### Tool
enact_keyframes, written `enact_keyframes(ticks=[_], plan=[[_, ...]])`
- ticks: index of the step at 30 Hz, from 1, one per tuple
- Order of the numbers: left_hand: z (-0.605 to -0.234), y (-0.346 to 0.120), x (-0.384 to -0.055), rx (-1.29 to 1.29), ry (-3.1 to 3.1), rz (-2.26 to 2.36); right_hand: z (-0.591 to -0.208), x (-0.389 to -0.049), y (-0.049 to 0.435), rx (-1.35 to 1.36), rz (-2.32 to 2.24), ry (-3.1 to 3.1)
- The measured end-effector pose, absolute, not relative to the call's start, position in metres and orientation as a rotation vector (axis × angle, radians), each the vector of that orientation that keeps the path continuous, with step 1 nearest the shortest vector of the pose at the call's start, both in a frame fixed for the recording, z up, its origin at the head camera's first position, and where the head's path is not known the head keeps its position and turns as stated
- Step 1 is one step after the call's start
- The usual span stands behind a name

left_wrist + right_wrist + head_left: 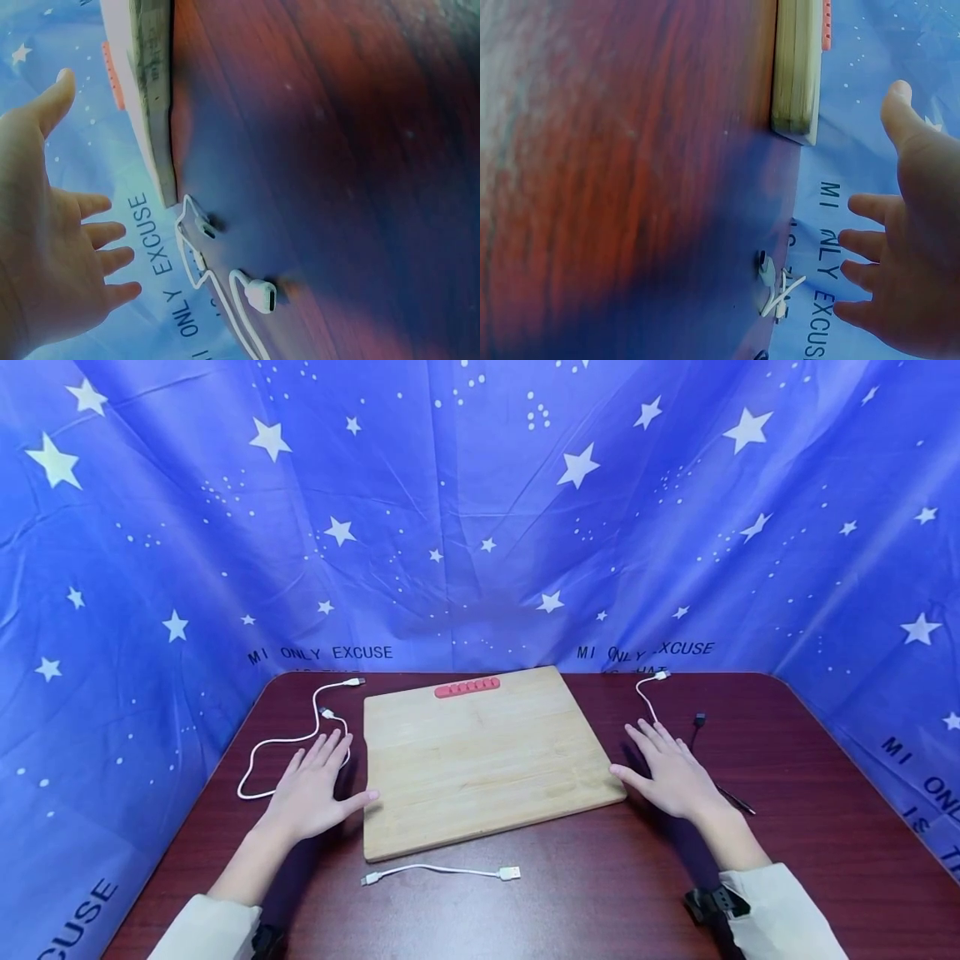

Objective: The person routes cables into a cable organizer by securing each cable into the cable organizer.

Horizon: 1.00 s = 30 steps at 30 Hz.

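A pale wooden board [480, 760] lies slightly turned on the dark red table, with a red cable holder [467, 687] on its far edge. My left hand [311, 789] hovers beside the board's left edge, fingers spread and holding nothing; the left wrist view shows the hand [60, 247] raised off the tabletop. To the right of the board, my right hand [667, 772] is likewise spread and holds nothing, and in the right wrist view this hand [915, 247] is above the table too. A short white USB cable [435, 868] lies in front of the board.
White cables [258, 743] lie left of the board, partly behind my left hand. On the right are another white cable [643, 693] and a black cable [735, 797], both partly covered by my right hand. A blue star-printed curtain [480, 527] surrounds the table [600, 893].
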State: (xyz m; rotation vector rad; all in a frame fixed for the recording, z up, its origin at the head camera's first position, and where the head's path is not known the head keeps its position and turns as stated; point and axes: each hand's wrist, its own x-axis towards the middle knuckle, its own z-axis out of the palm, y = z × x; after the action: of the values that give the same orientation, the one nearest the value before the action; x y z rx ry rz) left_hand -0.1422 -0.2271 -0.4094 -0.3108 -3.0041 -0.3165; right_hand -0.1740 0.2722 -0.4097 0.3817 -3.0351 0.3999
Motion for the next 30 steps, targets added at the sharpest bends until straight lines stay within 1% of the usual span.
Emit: enact_keyframes(ticks=[15,22,30], plan=[[-0.417,-0.215,-0.139,-0.437,-3.008,-0.311,-0.415,-0.175,0.26,0.449,0.391,-3.019],[-0.42,-0.207,-0.135,-0.517,-2.999,-0.319,-0.425,-0.176,0.254,0.552,0.378,-2.968],[-0.421,-0.195,-0.134,-0.61,-3.017,-0.347,-0.424,-0.183,0.243,0.624,0.351,-2.997]])
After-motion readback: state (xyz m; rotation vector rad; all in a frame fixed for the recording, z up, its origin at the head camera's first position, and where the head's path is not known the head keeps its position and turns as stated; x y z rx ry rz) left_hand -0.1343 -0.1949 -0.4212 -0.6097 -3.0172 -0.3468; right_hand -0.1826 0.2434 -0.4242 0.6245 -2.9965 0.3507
